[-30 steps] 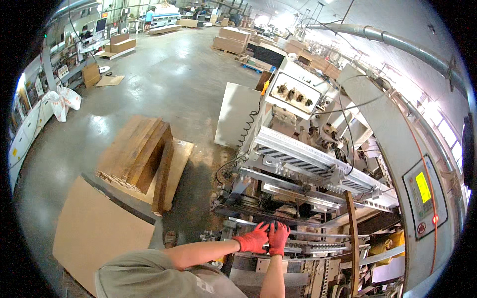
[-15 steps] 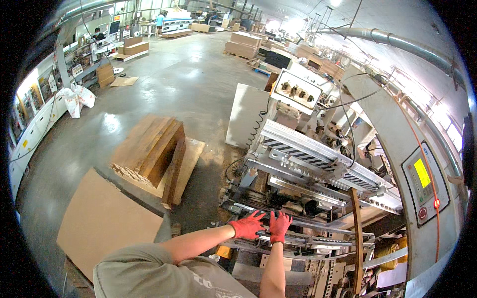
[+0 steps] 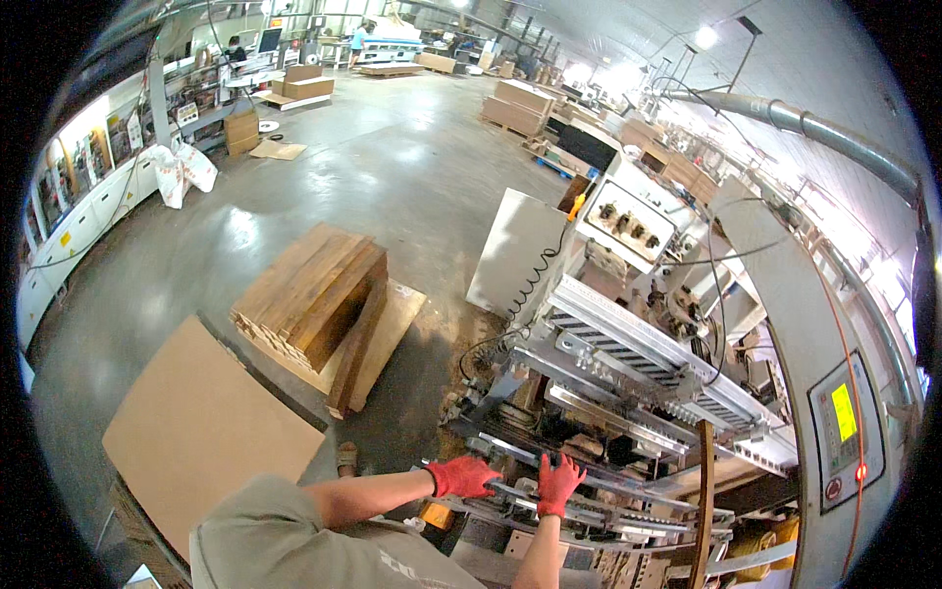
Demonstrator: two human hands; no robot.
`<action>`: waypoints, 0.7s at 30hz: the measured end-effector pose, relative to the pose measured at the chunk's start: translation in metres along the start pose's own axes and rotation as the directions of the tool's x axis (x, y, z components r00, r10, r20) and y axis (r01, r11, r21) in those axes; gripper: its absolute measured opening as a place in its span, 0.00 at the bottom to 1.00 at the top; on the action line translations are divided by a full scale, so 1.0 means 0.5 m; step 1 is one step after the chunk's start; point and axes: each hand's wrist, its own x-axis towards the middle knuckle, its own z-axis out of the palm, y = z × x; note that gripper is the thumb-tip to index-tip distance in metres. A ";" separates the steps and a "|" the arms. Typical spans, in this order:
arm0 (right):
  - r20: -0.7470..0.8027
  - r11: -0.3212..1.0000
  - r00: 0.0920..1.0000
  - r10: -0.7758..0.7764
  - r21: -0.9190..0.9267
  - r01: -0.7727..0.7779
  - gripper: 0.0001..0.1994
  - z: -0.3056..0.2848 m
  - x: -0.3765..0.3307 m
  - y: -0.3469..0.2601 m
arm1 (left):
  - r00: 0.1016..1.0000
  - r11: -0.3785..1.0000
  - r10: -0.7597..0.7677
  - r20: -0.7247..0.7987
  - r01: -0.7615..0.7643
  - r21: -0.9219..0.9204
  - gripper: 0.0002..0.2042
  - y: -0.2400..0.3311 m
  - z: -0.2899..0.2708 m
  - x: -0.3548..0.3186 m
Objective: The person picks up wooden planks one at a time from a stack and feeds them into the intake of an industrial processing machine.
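Both of my hands wear red gloves and are over the front metal rails [image 3: 608, 481] of a large machine. My left hand [image 3: 463, 478] lies with its fingers stretched toward the right, at the left end of the rails. My right hand [image 3: 558, 484] has its fingers apart and points away from me, against or just over a rail. Whether either palm presses on the metal is hard to make out. Nothing shows in either hand. Right of them, a narrow brown wooden strip [image 3: 706, 501] lies across the rails, running front to back.
Brown wooden strips [image 3: 304, 285] are stacked on a board at the left. Nearer stands a large tan panel [image 3: 216, 432]. A control panel [image 3: 846, 422] with a yellow screen is on the machine's right frame. Behind the rails runs a silver beam [image 3: 648, 344]; a coiled cable [image 3: 530, 285] hangs beside it.
My hands have moved farther apart, the left one shifting leftward along the rails. The left fingers are less spread. The whole view has turned slightly.
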 end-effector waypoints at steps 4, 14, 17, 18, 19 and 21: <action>0.060 0.995 0.993 -0.102 0.006 0.102 0.31 -0.013 0.002 -0.056 | 0.998 0.998 -0.042 0.036 0.044 -0.036 0.25 -0.034 -0.006 -0.022; 0.670 0.891 0.637 -0.381 0.082 0.447 0.38 -0.006 0.072 -0.279 | 0.998 0.722 -0.045 -0.039 0.005 -0.691 0.33 -0.189 0.093 -0.054; 0.700 0.836 0.592 -0.400 0.014 0.548 0.42 0.084 0.097 -0.239 | 0.987 0.671 0.016 0.160 0.108 -0.734 0.37 -0.174 0.015 -0.054; 0.785 0.847 0.527 -0.324 -0.008 0.532 0.43 0.064 0.110 -0.279 | 0.976 0.668 0.037 0.216 0.137 -0.731 0.38 -0.191 0.017 -0.053; 0.784 0.825 0.519 -0.341 -0.015 0.565 0.43 0.073 0.110 -0.282 | 0.957 0.664 0.075 0.279 0.161 -0.730 0.39 -0.178 -0.018 -0.057; 0.782 0.777 0.499 -0.373 -0.031 0.629 0.42 0.090 0.103 -0.276 | 0.901 0.777 -0.024 0.433 0.289 -0.559 0.47 -0.168 -0.065 -0.064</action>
